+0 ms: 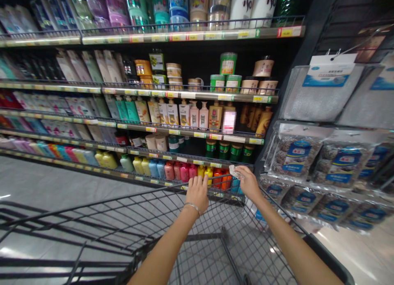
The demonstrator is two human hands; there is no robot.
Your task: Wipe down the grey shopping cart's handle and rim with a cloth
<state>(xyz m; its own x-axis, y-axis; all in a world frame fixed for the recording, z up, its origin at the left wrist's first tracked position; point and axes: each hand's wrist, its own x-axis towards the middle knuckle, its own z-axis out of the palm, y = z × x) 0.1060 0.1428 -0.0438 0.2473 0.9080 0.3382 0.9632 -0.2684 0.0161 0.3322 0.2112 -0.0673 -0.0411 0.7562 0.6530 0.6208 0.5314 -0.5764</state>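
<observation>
A black wire shopping cart [123, 201] spreads out in front of me. My left hand [197, 194], with a thin bracelet at the wrist, is curled over the far rim of the cart. To the right of it, my right hand [245, 181] pinches a small, crumpled white piece of paper [235, 172] just above the rim by the cart's far corner. Whatever is printed on the paper is too small to read. Behind both hands runs the bottom shelf row of colourful bottles [184, 172].
Shelves [197, 133] of bottles, jars and tubs with price tags rise beyond the cart. On the right hang packs of metal scourers [298, 153] and grey cleaning cloths [320, 94], close to the cart's side. Grey tiled floor [61, 180] shows at left.
</observation>
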